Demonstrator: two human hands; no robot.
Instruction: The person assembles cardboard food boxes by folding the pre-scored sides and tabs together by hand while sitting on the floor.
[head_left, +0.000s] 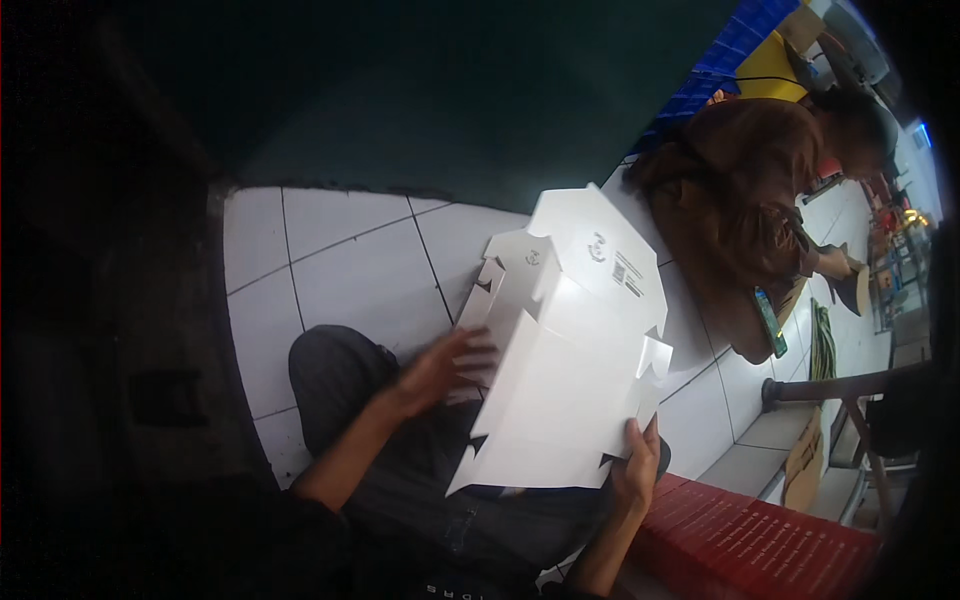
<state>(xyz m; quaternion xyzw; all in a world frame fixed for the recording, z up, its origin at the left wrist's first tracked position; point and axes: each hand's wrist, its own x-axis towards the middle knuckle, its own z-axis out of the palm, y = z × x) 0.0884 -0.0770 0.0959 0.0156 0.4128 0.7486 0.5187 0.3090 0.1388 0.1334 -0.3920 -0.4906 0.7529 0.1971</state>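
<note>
A white, partly folded cardboard box [580, 330] rests over my lap, its flaps and notched tabs standing out at the sides. Small dark print shows on its far panel. My right hand [637, 465] grips the box's near right edge, thumb on the outside by a side tab. On the other side, my left hand [445, 370] has its fingers apart, slightly blurred, against or just beside the left side flap [480, 345]. Whether those fingertips touch the cardboard I cannot tell.
White floor tiles [345, 255] lie beyond my knees. A dark green panel [420, 100] rises ahead. Another person in brown clothing [740, 190] sits at the far right. A red printed box [750, 540] is by my right side, near a brown metal leg [830, 388].
</note>
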